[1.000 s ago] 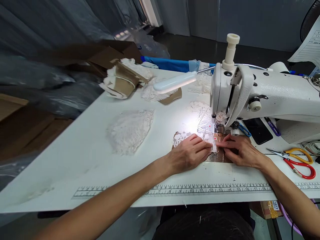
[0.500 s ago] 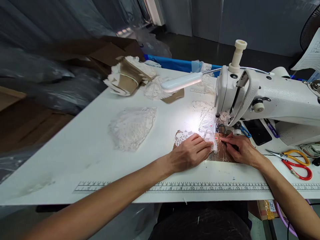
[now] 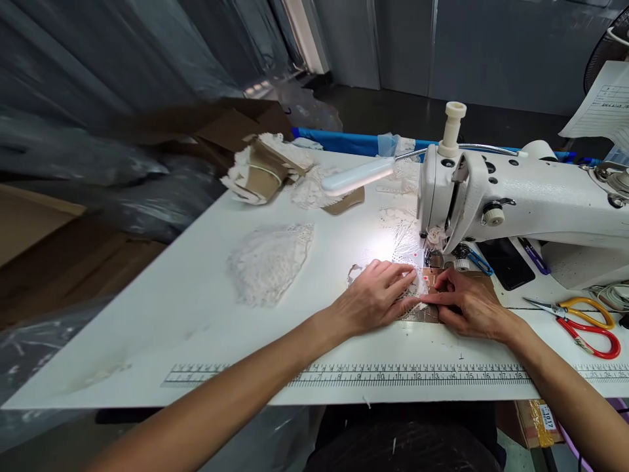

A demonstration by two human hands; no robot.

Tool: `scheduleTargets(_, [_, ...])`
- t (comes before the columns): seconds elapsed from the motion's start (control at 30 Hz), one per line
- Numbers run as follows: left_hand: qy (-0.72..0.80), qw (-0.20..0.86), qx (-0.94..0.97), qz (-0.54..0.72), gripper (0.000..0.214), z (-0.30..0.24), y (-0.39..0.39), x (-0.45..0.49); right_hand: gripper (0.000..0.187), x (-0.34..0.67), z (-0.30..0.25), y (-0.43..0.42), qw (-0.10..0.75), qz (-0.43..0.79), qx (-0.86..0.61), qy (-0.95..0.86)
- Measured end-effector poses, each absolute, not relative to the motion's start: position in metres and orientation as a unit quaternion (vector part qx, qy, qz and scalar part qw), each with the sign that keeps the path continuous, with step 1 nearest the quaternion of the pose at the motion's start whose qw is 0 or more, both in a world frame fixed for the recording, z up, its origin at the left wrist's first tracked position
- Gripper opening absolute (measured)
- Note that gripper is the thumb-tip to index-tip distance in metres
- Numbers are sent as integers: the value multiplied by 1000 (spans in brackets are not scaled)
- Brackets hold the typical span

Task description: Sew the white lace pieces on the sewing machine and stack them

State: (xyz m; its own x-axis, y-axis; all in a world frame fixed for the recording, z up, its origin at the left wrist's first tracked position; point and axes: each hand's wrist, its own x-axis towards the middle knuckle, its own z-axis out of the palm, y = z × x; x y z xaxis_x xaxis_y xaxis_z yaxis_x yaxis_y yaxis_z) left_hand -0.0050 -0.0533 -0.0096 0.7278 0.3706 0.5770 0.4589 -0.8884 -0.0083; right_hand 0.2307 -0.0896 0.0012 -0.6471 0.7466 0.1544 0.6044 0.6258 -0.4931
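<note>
A small piece of white lace [image 3: 410,252] lies under the needle of the white sewing machine [image 3: 515,196], lit by its lamp. My left hand [image 3: 376,298] lies flat on the lace with fingers stretched out, pressing it to the table. My right hand [image 3: 469,305] rests beside it on a brown taped patch [image 3: 428,313] in front of the presser foot, fingers extended along the lace's right edge.
A pile of white lace [image 3: 268,262] lies to the left on the white table [image 3: 171,308]. Card-wrapped lace bundles [image 3: 265,170] sit at the back. Orange and red scissors [image 3: 587,321] lie at the right. A printed ruler [image 3: 373,375] runs along the front edge.
My hands stay on the lace, shifting slightly; my right fingers have moved a little toward me along its edge. The camera view has tilted and shifted.
</note>
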Motion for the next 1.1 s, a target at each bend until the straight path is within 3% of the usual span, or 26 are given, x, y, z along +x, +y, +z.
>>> scheduleTargets(0.17, [-249, 79, -935, -242, 34, -13, -54, -5, 41, 229, 0, -91, 178, 190, -393, -882])
scheduleTargets(0.77, [-222, 125, -935, -247, 27, -10, -56, -4, 34, 230, -7, -91, 209, 168, -390, -881])
scheduleTargets(1.1, [-225, 129, -938, -230, 41, -7, -57, -3, 33, 229, -6, -91, 209, 171, -391, -880])
